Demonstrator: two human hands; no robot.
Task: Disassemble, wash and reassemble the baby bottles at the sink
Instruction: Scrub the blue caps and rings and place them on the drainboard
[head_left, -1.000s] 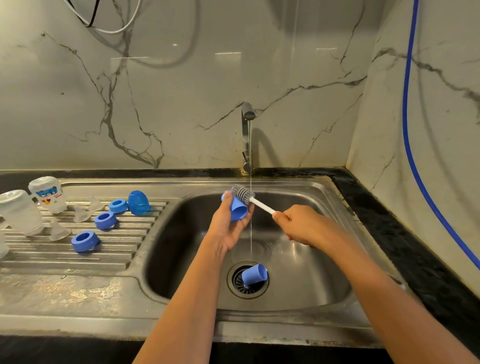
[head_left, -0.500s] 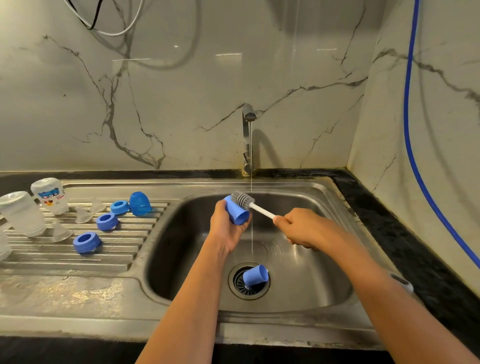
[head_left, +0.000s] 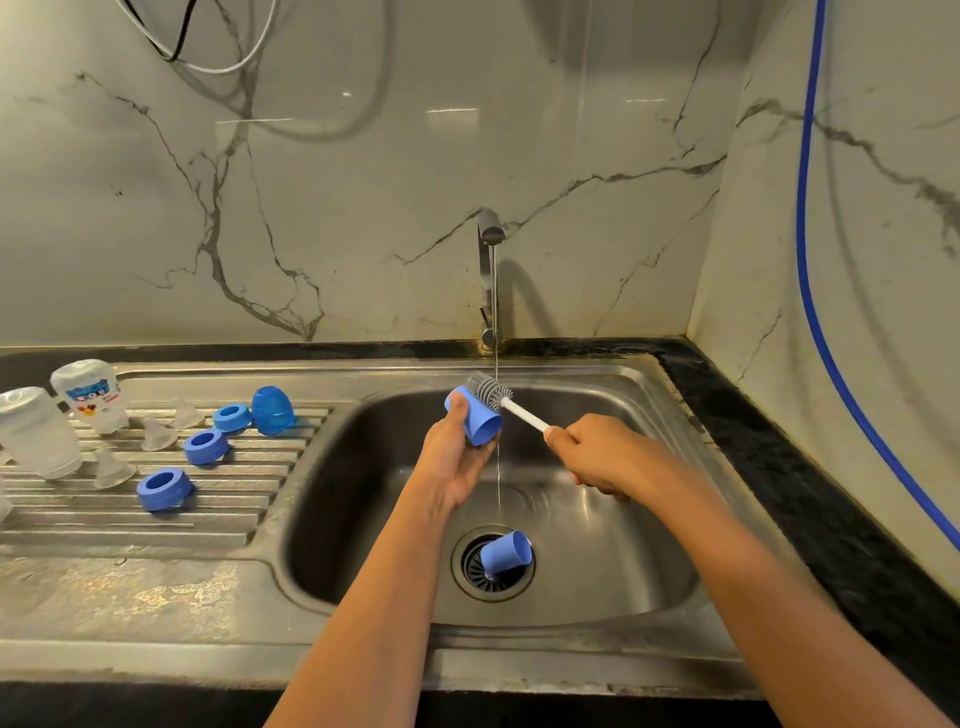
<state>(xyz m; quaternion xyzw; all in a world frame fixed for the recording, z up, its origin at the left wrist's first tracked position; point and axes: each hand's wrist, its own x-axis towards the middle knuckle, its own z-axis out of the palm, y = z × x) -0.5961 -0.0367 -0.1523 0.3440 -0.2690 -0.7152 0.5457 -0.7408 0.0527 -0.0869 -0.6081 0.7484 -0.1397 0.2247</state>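
Right, we're at the sink, both hands busy.
Our left hand grips the blue cap at the tap stream; right hand clenched round the brush handle, bristles touching the cap. Second cap on drain.

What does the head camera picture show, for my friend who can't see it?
A left hand holds a blue cap under the running tap while the right hand presses a brush against it. A second blue cap lies on the sink drain.
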